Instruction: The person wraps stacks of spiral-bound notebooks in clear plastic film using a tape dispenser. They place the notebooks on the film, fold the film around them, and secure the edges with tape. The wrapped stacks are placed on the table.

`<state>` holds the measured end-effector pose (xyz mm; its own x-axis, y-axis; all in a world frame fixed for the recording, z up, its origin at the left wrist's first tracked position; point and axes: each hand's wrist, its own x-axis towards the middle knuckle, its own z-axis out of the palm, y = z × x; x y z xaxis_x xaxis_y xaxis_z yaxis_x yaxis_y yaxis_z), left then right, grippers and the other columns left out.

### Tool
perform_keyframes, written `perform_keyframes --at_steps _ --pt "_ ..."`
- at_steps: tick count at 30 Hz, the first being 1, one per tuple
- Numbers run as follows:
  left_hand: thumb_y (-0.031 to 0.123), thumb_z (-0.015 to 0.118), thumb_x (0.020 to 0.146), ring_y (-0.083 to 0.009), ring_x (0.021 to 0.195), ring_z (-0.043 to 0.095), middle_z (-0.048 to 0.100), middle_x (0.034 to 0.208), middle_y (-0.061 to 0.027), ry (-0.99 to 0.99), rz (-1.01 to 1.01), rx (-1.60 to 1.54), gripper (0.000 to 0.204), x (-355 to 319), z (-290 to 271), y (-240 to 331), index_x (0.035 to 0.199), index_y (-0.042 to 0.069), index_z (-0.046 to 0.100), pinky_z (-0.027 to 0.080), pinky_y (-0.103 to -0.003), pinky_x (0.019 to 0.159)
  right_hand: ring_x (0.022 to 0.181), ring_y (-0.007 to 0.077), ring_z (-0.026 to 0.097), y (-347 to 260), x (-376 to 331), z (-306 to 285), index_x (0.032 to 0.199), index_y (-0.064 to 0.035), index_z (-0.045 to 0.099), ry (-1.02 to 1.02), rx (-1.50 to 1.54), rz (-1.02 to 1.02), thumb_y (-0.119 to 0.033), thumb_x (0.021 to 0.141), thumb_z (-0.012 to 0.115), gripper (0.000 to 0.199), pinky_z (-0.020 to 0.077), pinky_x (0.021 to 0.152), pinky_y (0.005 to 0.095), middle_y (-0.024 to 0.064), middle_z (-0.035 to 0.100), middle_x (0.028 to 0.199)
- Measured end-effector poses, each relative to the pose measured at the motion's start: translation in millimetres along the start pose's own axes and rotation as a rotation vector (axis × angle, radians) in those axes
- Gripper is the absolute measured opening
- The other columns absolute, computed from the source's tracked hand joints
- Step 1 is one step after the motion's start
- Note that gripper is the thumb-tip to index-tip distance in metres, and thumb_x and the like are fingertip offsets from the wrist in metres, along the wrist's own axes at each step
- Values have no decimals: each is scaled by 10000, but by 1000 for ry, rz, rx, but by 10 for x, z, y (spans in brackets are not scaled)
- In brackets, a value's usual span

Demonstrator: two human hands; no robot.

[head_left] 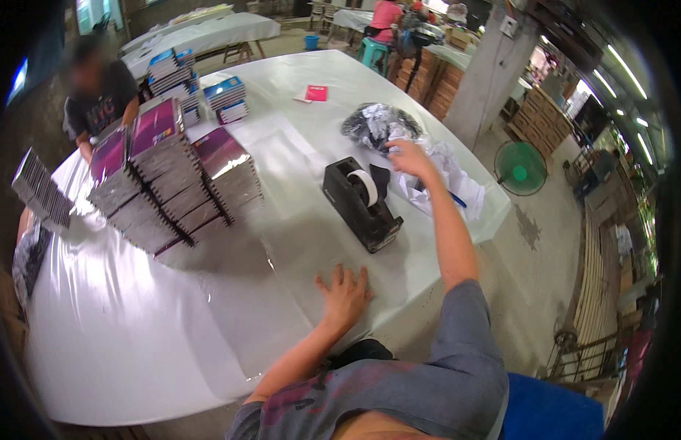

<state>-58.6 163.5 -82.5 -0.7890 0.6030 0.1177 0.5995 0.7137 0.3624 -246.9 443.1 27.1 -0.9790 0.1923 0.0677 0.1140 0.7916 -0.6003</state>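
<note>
My left hand (344,298) lies flat on the white-covered table (230,315), fingers spread and holding nothing. Stretched far forward, my right hand (411,160) is at the near edge of a crumpled clear plastic bag (381,126) with dark contents. Its index finger extends toward the bag; the other fingers are partly hidden. Beside that wrist lies crumpled white plastic (444,176) with a blue pen (458,199) on it. Between my hands stands a black tape dispenser (361,209) carrying a roll of white tape (364,187).
Tall stacks of purple-covered spiral notebooks (161,172) stand to the left. Farther back are stacks of blue-covered books (225,95) and a small red packet (316,93). Another person (98,92) is at the far left edge. A concrete pillar (487,73) and a green fan (520,169) are right.
</note>
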Motion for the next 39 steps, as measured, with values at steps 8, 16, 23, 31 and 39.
perform_keyframes --at_steps 8,16,23,31,39 --pt "410 565 840 -332 1236 346 464 1179 -137 16 13 52 549 6 -13 1 1317 169 439 253 -727 895 981 327 627 110 395 732 1035 -44 654 -114 -641 188 -147 680 636 371 502 843 415 212 617 1093" --pt "411 565 837 -335 1243 338 460 1186 -144 35 -2 42 561 -54 76 5 1323 163 433 249 -734 889 922 315 634 -330 154 -45 1059 -93 650 161 -179 39 -268 569 707 524 499 820 373 171 657 977" --pt "415 556 843 -353 1265 316 454 1191 -156 -10 -1 22 571 1 25 54 1328 145 422 246 -741 887 921 332 634 -2 -412 -889 1249 -119 532 291 -305 284 -295 622 701 673 498 813 407 220 633 1039" --pt "466 527 849 -358 1269 315 444 1235 -159 -43 9 81 632 -23 33 -26 1372 152 363 248 -749 885 762 238 610 -656 -938 -363 1359 -136 415 -151 -36 -386 -196 729 721 703 478 772 338 189 587 1149" --pt "529 524 823 -331 1234 344 456 1252 -137 -504 123 82 691 330 -432 -68 1381 162 351 310 -766 829 671 206 589 -1613 -1045 -351 1292 -140 505 -435 -50 -793 -181 737 721 597 469 676 303 124 637 1010"
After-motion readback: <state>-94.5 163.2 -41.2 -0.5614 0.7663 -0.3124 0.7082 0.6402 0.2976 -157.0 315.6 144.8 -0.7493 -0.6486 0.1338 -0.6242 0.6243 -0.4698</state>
